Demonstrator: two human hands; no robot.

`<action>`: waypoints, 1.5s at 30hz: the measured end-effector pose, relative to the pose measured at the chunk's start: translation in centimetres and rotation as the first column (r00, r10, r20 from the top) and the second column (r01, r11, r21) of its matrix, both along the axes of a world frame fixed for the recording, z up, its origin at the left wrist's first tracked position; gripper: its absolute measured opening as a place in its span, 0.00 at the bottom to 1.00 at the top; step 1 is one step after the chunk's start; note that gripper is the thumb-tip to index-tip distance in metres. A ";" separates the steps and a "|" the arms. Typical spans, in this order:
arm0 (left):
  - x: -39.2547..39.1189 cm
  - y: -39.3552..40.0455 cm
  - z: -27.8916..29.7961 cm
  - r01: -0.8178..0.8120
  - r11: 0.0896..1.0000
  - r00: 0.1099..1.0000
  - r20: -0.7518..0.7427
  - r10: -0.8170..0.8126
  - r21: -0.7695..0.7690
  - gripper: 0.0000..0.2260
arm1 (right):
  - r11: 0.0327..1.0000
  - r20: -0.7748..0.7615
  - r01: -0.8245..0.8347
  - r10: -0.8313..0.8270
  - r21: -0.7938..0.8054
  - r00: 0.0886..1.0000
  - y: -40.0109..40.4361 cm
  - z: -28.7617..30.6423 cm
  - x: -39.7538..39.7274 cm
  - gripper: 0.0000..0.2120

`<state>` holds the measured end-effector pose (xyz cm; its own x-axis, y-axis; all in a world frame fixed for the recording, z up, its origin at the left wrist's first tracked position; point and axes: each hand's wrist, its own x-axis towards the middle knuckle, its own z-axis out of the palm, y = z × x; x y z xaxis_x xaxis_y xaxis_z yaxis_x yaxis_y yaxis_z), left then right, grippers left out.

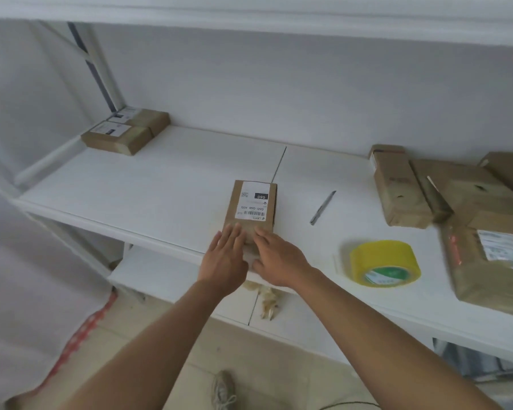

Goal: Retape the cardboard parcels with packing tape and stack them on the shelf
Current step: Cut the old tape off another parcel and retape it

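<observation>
A small cardboard parcel point(252, 202) with a white label lies near the front edge of the white shelf point(148, 184). My left hand point(224, 258) lies flat with straight fingers on the parcel's near end. My right hand point(277, 258) presses on the same end beside it, fingers extended. A yellow roll of packing tape point(384, 261) lies on its side to the right. Two taped parcels point(126, 131) sit side by side at the shelf's back left corner.
A grey utility knife point(322, 208) lies between the parcel and a pile of several cardboard parcels point(456, 199) at the right. A lower shelf board point(160, 276) shows beneath, with crumpled tape scraps point(267, 300) under the front edge. A shoe point(224, 390) stands on the floor.
</observation>
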<state>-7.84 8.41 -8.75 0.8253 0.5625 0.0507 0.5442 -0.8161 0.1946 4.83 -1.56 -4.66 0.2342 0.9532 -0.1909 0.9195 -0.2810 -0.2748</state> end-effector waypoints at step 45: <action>14.8 -8.8 1.0 0.209 0.944 0.972 -0.051 -0.229 -0.256 0.09 | 0.907 0.176 0.420 -0.417 0.021 0.892 -14.3 4.9 13.2 0.16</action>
